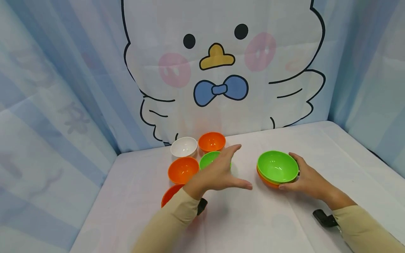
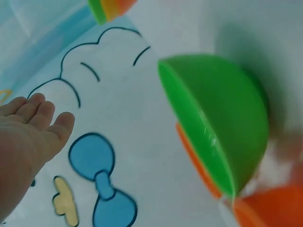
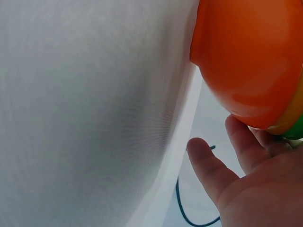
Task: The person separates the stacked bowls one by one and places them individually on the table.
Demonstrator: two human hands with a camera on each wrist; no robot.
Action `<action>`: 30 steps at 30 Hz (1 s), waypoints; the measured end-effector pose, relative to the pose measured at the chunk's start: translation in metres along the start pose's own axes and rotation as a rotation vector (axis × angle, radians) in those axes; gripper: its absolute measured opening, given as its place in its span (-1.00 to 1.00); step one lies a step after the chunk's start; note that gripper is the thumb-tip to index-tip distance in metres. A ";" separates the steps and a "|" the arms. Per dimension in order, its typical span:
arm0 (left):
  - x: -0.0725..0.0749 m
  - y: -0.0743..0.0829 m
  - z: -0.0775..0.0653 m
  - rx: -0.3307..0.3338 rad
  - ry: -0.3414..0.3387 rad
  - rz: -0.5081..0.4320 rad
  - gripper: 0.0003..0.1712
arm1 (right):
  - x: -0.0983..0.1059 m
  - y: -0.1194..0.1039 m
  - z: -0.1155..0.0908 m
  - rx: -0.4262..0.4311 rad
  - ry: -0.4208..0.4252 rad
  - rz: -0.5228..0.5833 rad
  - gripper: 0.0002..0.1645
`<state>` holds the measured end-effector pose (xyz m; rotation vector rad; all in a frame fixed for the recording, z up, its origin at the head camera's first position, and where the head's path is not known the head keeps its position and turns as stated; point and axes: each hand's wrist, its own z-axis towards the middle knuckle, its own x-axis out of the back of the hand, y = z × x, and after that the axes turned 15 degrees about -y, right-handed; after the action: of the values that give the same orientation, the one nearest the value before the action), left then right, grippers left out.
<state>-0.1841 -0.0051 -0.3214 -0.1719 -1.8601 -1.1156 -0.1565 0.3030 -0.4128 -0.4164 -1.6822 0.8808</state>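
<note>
On the right side of the table is a nested stack of bowls, with a green bowl [image 1: 277, 168] on top, a yellow-orange one [image 3: 289, 113] under it and an orange bowl [image 3: 251, 61] lowest. My right hand [image 1: 311, 181] grips this stack from its right side, thumb at the near side and fingers behind the rim. My left hand [image 1: 216, 172] holds nothing; its thumb and fingers are spread wide and point toward the stack. Behind the left hand, another green bowl [image 1: 207, 159] is partly hidden in the head view; its whole side shows in the left wrist view.
Around that green bowl stand a white bowl [image 1: 183, 147], an orange bowl [image 1: 212, 141] at the back and another orange bowl [image 1: 182, 171] to the left. A nearer red-orange bowl [image 1: 170, 195] is partly covered by the left sleeve. A printed curtain [image 1: 218, 116] hangs behind the table.
</note>
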 end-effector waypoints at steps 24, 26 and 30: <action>-0.056 -0.006 0.102 0.016 0.023 -0.224 0.30 | 0.002 -0.002 -0.003 0.042 0.045 -0.051 0.41; -0.059 -0.008 0.105 0.008 0.022 -0.222 0.30 | 0.002 -0.002 -0.004 0.046 0.047 -0.050 0.40; -0.064 -0.011 0.109 0.001 0.018 -0.218 0.25 | 0.002 -0.001 -0.004 0.045 0.043 -0.045 0.40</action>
<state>-0.2236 0.0911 -0.3941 0.0430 -1.8967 -1.2587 -0.1534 0.3050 -0.4109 -0.3630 -1.6234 0.8694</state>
